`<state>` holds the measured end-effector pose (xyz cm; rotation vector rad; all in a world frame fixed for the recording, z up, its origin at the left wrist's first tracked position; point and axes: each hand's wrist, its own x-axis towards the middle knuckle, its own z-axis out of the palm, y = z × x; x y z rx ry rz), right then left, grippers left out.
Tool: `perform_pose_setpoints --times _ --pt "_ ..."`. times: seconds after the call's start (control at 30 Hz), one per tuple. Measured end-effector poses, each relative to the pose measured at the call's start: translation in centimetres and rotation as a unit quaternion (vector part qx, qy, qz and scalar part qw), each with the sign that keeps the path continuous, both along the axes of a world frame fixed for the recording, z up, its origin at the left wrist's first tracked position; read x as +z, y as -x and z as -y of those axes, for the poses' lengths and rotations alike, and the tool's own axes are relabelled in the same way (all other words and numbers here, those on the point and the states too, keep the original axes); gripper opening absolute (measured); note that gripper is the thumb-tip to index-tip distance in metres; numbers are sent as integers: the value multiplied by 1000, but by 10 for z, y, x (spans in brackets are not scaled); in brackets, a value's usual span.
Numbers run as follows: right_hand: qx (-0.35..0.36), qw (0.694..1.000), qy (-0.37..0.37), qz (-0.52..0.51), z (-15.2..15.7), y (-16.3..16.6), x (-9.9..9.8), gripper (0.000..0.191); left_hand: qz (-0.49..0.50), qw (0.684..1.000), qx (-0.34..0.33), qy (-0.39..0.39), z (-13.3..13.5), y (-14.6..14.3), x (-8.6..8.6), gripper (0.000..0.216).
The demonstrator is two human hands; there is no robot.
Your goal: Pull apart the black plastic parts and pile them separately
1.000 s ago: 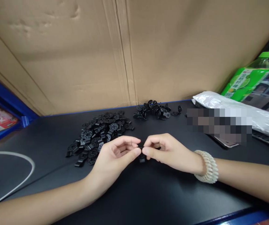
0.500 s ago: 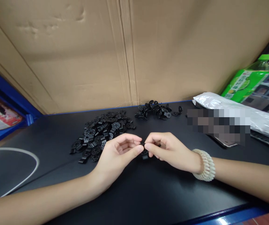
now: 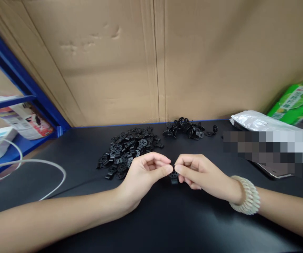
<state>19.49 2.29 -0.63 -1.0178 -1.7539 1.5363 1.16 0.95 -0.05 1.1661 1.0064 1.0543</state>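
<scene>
Between my two hands is a small black plastic piece (image 3: pixel 174 178) with a round perforated disc and a short tab, partly hidden by fingers. My left hand (image 3: pixel 148 170) comes from the left, thumb and index finger pinched at the piece's upper edge. My right hand (image 3: pixel 200 172), wearing a pale coiled band (image 3: pixel 247 195) on the wrist, pinches the same edge from the right. Just beyond my left hand lies a large heap of similar black perforated pieces (image 3: pixel 125 149). A smaller heap of black disc-shaped parts (image 3: pixel 184 128) sits farther back.
A cardboard wall (image 3: pixel 109 88) closes off the back of the black table (image 3: pixel 151 225). On the right are a phone-like object (image 3: pixel 275 171), a silvery plastic package (image 3: pixel 262 121) and a green bottle (image 3: pixel 291 100). A blue shelf (image 3: pixel 32 140) and white cable (image 3: pixel 61 172) are left.
The view has turned to the left, so everything appears farther right and more of the blue shelf shows. Both hands keep their pinch at the black piece, with little other visible movement.
</scene>
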Motion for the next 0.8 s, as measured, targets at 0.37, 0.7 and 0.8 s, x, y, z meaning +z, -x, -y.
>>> perform_pose_setpoints --times 0.37,0.7,0.8 --pt "-4 999 31 -35 2 2 -5 38 21 999 3 25 4 -2 0 16" --pt "-19 998 3 -54 0 -2 -4 40 -172 979 -12 -110 -4 36 45 10" --pt "-28 997 17 -65 -1 -1 -5 41 -358 893 55 -265 -23 71 52 9"
